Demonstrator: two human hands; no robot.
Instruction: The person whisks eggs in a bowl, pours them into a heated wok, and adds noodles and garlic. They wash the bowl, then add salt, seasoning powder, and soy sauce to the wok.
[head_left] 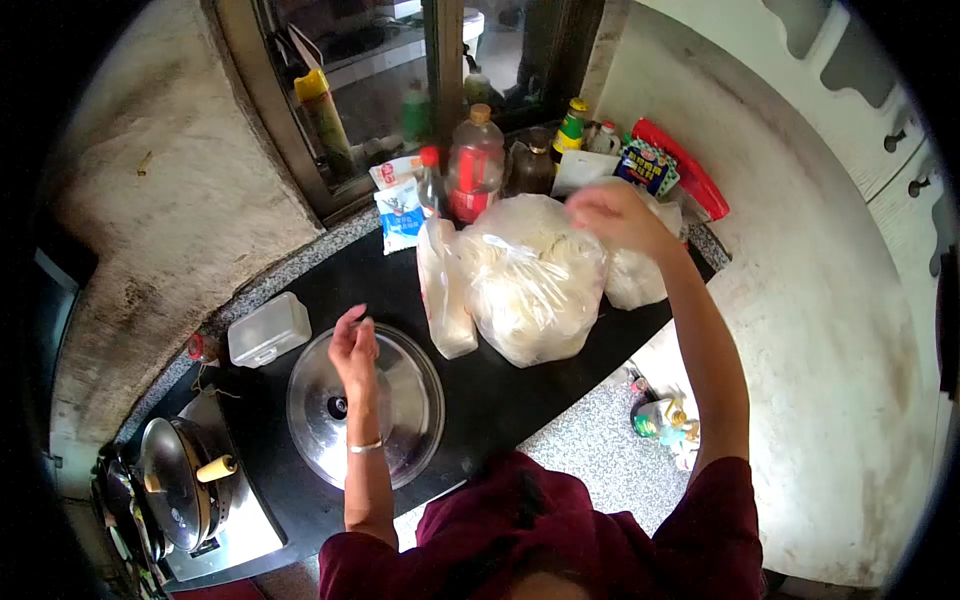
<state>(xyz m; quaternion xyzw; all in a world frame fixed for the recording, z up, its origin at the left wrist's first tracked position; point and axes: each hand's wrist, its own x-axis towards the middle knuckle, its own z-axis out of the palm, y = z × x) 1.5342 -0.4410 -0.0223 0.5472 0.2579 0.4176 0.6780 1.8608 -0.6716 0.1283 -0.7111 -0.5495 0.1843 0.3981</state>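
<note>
My left hand [354, 350] is over the upper part of a round metal lid [410, 400] on the black counter, its fingers partly curled and apart, with nothing seen in them. My right hand [612, 212] is at the upper right edge of a large clear plastic bag [535, 290] with pale contents; its fingers are blurred, and whether they grip the plastic cannot be made out. A narrower plastic bag [446, 295] leans against the large bag's left side. Another pale bag [636, 278] sits to its right, partly under my right forearm.
Behind the bags stand a large bottle [474, 165], a red-capped bottle [431, 185] and a yellow-capped bottle [570, 130]. A clear plastic box [270, 330] lies left of the lid. A lidded pan [175, 485] sits on the stove at lower left.
</note>
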